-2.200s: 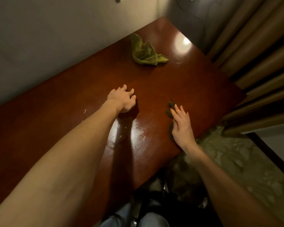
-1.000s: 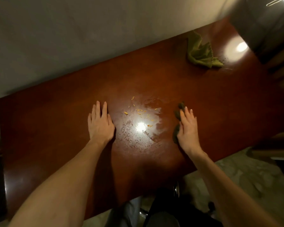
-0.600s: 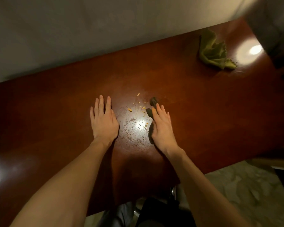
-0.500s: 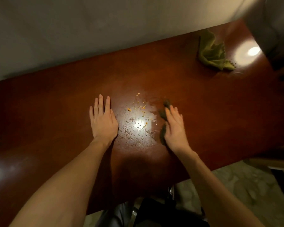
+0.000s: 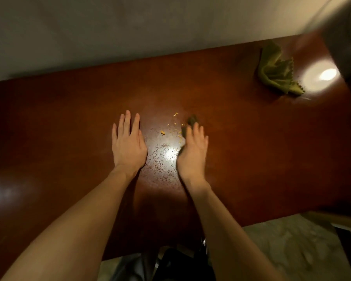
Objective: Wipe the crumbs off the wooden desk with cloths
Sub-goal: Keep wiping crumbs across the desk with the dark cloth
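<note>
Little looks done: crumbs (image 5: 175, 126) lie scattered on the table (image 5: 69, 118). The right hand (image 5: 193, 153), fingers straight, presses a dark cloth (image 5: 192, 120) at their 3 o'clock. The left hand (image 5: 128, 145) rests flat and empty. The green cloth (image 5: 276, 74) lies at 2 o'clock.

Bare forearms (image 5: 85, 216), left grip (image 5: 129, 146), right grip (image 5: 193, 154)

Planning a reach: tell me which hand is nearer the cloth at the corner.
Right. Right hand lies left of the corner cloth, nearer the person; left hand lies farther left.
</note>
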